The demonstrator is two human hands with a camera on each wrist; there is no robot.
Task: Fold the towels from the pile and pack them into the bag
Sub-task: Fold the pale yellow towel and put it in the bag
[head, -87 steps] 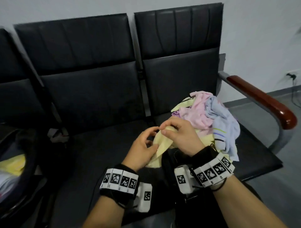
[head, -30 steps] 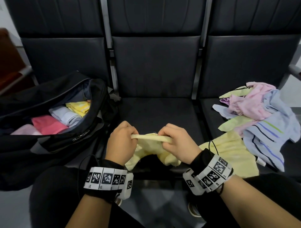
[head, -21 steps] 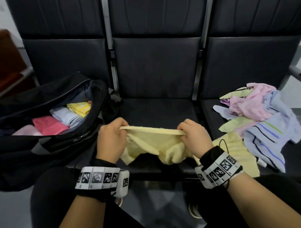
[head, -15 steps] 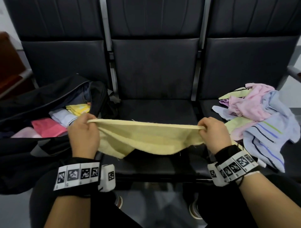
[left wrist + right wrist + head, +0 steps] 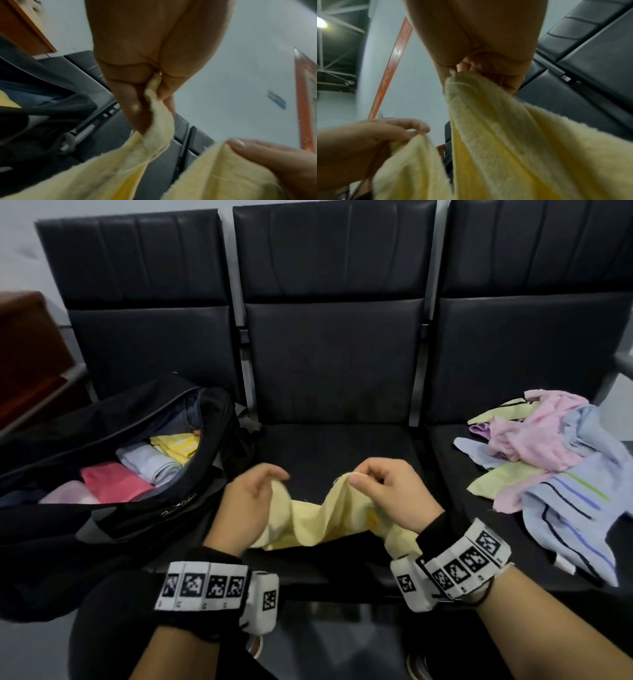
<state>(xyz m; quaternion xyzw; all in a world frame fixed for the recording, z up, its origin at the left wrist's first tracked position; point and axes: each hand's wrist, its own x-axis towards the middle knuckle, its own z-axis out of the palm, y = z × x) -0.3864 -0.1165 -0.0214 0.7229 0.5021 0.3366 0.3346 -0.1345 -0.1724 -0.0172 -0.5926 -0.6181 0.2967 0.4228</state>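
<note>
A pale yellow towel (image 5: 318, 518) hangs slack between my two hands above the middle seat. My left hand (image 5: 253, 491) pinches one top corner, and the left wrist view shows the yellow towel (image 5: 154, 108) caught between thumb and fingers. My right hand (image 5: 380, 487) pinches the other corner; in the right wrist view the yellow towel (image 5: 488, 121) drops from that grip. The open black bag (image 5: 113, 508) lies on the left seat with folded pink, white and yellow towels inside. The pile of unfolded towels (image 5: 548, 470) lies on the right seat.
A row of three black padded seats (image 5: 335, 446) stands against a pale wall. A brown wooden armrest (image 5: 30, 347) is at the far left. My knees, in dark clothing, are below the seat's front edge.
The hands had pulled the towel out taut and wide. Now they have come back together, and the towel sags in a fold between them.
</note>
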